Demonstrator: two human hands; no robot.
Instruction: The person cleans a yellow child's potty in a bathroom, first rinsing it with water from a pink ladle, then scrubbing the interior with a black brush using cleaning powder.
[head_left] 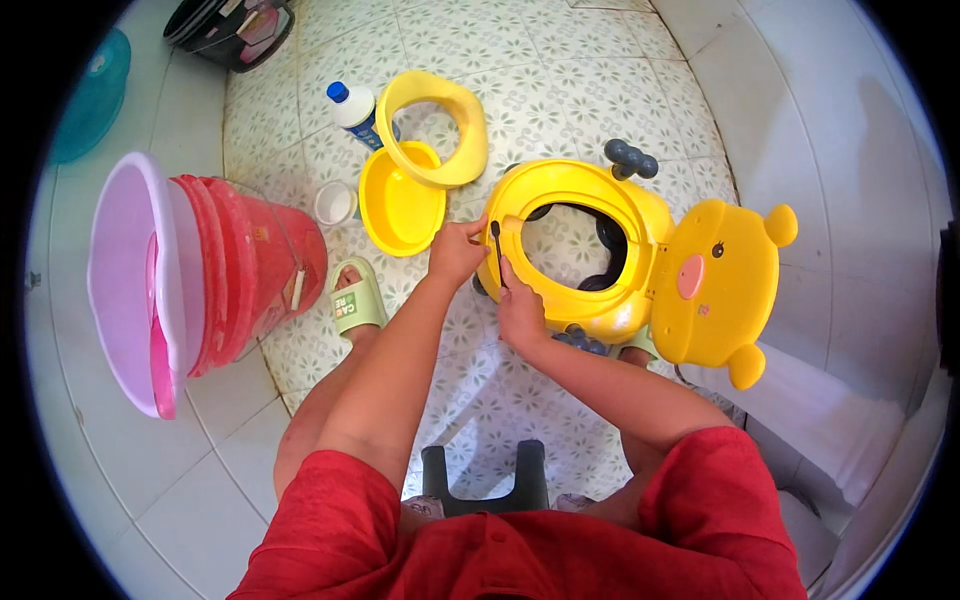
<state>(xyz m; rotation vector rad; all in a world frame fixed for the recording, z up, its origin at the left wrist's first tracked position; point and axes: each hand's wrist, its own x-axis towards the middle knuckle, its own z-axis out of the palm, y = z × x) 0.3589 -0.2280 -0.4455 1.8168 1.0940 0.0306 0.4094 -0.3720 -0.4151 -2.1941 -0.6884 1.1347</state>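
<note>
A yellow child's potty chair (585,205) stands on the patterned floor, its bowl taken out so the tiles show through the seat opening. Its animal-face lid (715,280) is flipped open to the right. My left hand (455,250) grips the near-left rim of the potty chair. My right hand (520,310) holds a thin dark brush (497,250) upright against that same rim, close beside the left hand.
A yellow removable bowl (400,205) and a yellow seat ring (440,120) lie on the floor behind. Beside them stand a white bottle with a blue cap (352,108) and a small white cup (335,203). A red bucket (255,265) holds a pink basin (125,280). A dark stool (485,480) sits under me.
</note>
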